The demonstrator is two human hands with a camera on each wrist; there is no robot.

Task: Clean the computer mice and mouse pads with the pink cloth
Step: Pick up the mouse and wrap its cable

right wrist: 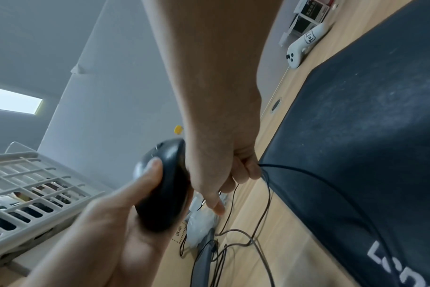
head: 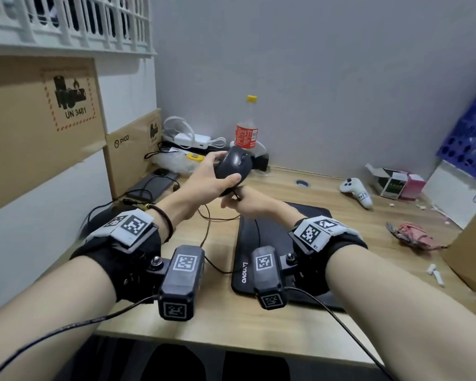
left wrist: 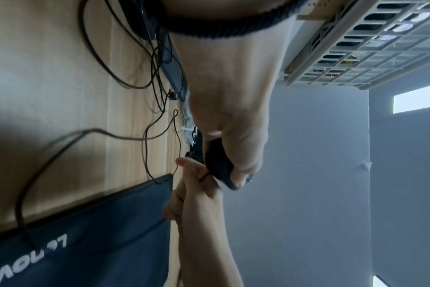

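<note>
My left hand point(head: 226, 167) grips a black wired mouse point(head: 232, 163) and holds it up above the back of the wooden desk point(head: 220, 320). In the right wrist view its thumb lies across the top of the mouse point(right wrist: 165, 184). Just under the mouse, my right hand point(head: 242, 202) pinches the mouse cable point(right wrist: 295, 169) in curled fingers, and the cable trails over the black Lenovo mouse pad point(head: 270, 243). The pad lies flat on the desk below both wrists. The pink cloth point(head: 412, 235) lies crumpled on the desk at the right, away from both hands.
Cardboard boxes point(head: 39, 127) line the left side, with a phone point(head: 154, 182), chargers and loose cables in front of them. A cola bottle point(head: 246, 127) stands at the back. A white controller point(head: 355, 191), a small open box point(head: 393, 182) and another cardboard box point(head: 473, 248) lie to the right.
</note>
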